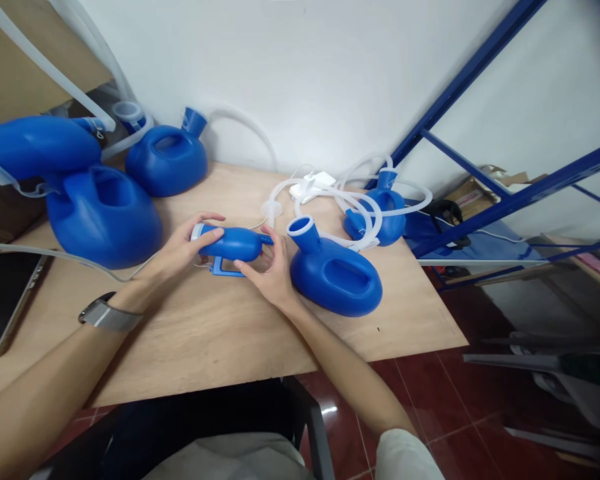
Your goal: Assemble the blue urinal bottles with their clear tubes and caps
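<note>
Both hands are sharing one thing above the near-middle of the wooden table (205,353): a blue bottle-shaped piece (240,244) that is lying directly between them, to the right of the left hand (186,241) and to the left of the right hand (276,272). Its long axis is running left to right, nearly level with the hands, with its pale rim (197,232) facing left and its narrow tip (266,239) pointing right. The left hand is gripping the rim end, its thumb pressing along the near side while a forefinger is stretching out over the far side. The right hand is pinching the tip end, its thumb bearing on the near underside and its fingers curling around by the tip; how firmly they are pressing, I cannot tell. A blue frame (216,267) is showing on the near side, below the piece. Just to the right, a blue jug (313,273) is standing on the table, its neck leaning far and left; the right hand is clearly the nearer one to it. Pale tubing (375,212) is looping behind that jug.
</note>
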Action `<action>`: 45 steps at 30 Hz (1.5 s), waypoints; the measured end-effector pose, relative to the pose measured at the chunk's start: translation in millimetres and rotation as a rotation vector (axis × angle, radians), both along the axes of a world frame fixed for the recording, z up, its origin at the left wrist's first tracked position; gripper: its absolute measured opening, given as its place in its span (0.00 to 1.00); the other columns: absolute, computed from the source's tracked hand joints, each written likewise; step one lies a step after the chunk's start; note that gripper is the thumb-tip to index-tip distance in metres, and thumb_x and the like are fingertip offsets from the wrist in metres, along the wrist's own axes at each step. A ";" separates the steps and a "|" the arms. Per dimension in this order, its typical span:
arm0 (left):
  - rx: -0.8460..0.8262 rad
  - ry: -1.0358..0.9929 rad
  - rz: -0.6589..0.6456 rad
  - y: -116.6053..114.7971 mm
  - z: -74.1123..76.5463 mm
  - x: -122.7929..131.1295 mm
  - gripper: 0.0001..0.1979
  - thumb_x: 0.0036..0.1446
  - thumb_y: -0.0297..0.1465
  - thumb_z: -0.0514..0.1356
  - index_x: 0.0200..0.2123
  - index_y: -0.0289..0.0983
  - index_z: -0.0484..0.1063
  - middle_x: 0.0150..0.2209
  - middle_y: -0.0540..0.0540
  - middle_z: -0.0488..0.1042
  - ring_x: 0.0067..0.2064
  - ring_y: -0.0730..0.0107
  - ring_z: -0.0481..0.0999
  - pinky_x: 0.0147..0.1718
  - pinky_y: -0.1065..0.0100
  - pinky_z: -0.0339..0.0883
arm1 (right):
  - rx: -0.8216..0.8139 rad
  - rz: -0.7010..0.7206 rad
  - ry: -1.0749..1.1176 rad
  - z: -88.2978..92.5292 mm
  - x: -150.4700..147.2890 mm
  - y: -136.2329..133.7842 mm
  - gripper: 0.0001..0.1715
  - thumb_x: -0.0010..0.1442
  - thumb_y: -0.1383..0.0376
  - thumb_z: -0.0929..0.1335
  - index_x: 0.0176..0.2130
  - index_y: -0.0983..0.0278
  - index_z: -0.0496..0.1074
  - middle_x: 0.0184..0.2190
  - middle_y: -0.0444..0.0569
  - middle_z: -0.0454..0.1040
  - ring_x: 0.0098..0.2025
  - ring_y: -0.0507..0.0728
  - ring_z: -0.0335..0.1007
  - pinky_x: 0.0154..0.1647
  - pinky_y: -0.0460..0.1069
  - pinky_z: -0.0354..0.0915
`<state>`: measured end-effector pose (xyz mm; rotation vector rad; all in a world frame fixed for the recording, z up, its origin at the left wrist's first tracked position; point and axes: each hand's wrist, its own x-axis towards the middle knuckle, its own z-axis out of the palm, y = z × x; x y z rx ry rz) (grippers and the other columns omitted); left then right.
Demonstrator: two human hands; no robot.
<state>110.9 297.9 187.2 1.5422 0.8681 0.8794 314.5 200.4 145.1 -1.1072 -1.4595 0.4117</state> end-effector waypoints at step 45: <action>0.501 0.595 0.366 7.3 -0.5 1.7 0.28 0.58 0.55 0.53 0.41 0.36 0.74 0.48 0.32 0.81 0.54 0.41 0.78 0.59 0.44 0.68 | 0.097 -0.196 -0.092 10.5 -14.0 -4.7 0.16 0.77 0.58 0.64 0.58 0.63 0.71 0.53 0.55 0.76 0.56 0.57 0.74 0.59 0.53 0.72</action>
